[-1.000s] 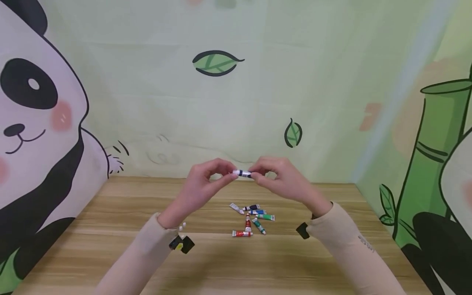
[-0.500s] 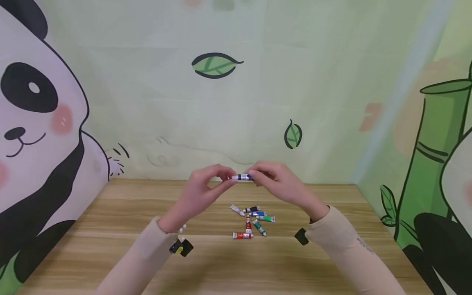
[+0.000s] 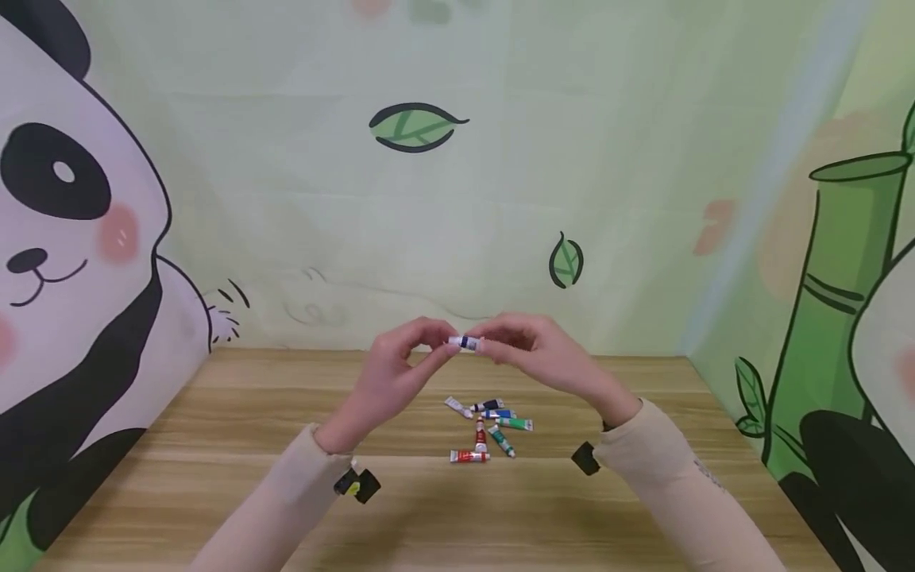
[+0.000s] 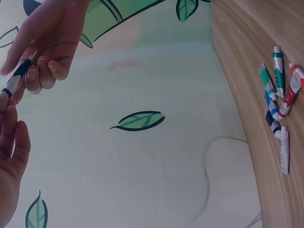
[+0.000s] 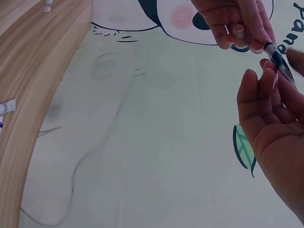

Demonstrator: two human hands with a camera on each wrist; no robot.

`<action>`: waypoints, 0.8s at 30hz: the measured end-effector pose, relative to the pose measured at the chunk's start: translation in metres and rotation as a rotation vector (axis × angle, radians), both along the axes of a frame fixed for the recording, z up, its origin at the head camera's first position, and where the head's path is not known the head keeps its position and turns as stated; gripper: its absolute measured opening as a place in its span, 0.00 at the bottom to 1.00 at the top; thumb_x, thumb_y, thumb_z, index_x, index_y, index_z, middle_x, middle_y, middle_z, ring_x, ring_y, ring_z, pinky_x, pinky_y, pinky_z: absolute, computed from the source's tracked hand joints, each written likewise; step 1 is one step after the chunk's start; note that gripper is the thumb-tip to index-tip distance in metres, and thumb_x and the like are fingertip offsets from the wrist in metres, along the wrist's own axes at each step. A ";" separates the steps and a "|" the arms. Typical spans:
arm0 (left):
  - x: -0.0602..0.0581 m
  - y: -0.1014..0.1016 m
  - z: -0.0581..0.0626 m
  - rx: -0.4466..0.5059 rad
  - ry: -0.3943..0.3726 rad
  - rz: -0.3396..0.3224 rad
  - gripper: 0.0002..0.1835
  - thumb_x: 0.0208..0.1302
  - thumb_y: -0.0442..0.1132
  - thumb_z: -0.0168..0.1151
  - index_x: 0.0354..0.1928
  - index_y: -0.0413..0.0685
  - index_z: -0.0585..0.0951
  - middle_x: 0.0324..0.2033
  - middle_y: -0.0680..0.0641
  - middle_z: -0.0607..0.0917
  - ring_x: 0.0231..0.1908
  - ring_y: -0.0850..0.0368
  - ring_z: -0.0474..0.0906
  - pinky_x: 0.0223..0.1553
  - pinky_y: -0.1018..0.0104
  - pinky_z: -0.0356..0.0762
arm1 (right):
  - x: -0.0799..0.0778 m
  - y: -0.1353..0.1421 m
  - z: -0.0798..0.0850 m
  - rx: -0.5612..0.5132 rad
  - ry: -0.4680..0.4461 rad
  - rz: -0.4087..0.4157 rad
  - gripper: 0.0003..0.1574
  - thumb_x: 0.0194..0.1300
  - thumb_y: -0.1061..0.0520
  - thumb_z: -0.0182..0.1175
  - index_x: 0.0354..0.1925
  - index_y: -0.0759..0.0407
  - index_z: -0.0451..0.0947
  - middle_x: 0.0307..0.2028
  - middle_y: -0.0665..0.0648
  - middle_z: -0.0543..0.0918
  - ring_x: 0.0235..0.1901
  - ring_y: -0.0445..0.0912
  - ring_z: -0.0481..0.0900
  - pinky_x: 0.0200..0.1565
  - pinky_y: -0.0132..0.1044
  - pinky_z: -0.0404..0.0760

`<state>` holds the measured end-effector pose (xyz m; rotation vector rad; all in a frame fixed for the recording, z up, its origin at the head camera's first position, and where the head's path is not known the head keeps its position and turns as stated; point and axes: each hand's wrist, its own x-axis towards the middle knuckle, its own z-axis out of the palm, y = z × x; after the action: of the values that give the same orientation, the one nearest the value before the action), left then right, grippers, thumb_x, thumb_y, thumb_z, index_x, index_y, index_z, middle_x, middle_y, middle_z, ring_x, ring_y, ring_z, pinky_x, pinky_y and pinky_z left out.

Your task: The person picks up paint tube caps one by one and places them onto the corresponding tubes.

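A big pale green wall (image 3: pixel 465 199) stands behind everything, with a panda (image 3: pixel 121 334) painted far to the left of the fingers, green bamboo (image 3: pixel 815 318) far to the right, and a leaf (image 3: pixel 413 127) high above them. The table (image 3: pixel 286 524) is made of light brown wood and spreads out under the fingers. The left hand (image 3: pixel 393 373) pinches the white end of a little paint tube (image 3: pixel 466 342) between its thumb and finger. The right hand (image 3: pixel 546 349) pinches the other end, so the tube is clamped between both sets of fingers, lying sideways up in the air, with a dark blue band between the two hands. Down below the fingers, seven more tubes lie in a loose bunch. At the back of the bunch are a white tube (image 3: pixel 458 407) and a dark blue tube (image 3: pixel 488 405), with a bright blue tube (image 3: pixel 498 414) and a light green tube (image 3: pixel 516 424) just beside them. A blue-green tube (image 3: pixel 502 442), a dark red tube (image 3: pixel 480 433) and a bright red tube (image 3: pixel 468 456) lie farther down from the fingers, nearer the person. Two tiny white bits (image 5: pixel 47 9) sit on the wood too, well apart from the fingers.
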<state>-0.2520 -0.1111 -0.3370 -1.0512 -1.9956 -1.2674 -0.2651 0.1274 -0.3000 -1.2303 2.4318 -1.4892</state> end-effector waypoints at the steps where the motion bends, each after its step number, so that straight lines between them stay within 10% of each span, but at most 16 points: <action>1: 0.000 0.001 0.000 0.007 -0.008 -0.006 0.07 0.67 0.30 0.66 0.45 0.41 0.83 0.37 0.51 0.87 0.36 0.59 0.82 0.41 0.64 0.81 | 0.001 0.001 0.000 0.003 0.001 0.005 0.17 0.73 0.57 0.61 0.57 0.55 0.82 0.38 0.54 0.81 0.35 0.50 0.77 0.38 0.37 0.78; 14: 0.001 -0.005 0.000 -0.013 -0.123 0.041 0.07 0.68 0.35 0.66 0.46 0.42 0.83 0.35 0.50 0.87 0.35 0.59 0.83 0.47 0.58 0.82 | -0.005 0.008 -0.006 0.005 -0.022 -0.162 0.15 0.71 0.54 0.64 0.54 0.54 0.83 0.34 0.55 0.82 0.34 0.51 0.78 0.38 0.37 0.80; 24: 0.001 -0.010 -0.005 -0.047 -0.135 0.032 0.07 0.69 0.36 0.66 0.45 0.42 0.83 0.35 0.53 0.87 0.35 0.61 0.82 0.45 0.61 0.82 | -0.006 0.007 -0.015 0.029 -0.022 -0.119 0.14 0.71 0.55 0.64 0.53 0.56 0.83 0.37 0.55 0.82 0.35 0.50 0.78 0.40 0.39 0.81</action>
<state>-0.2513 -0.1210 -0.3422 -0.9737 -2.1439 -1.3120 -0.2712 0.1345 -0.3150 -1.0751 2.5437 -1.4815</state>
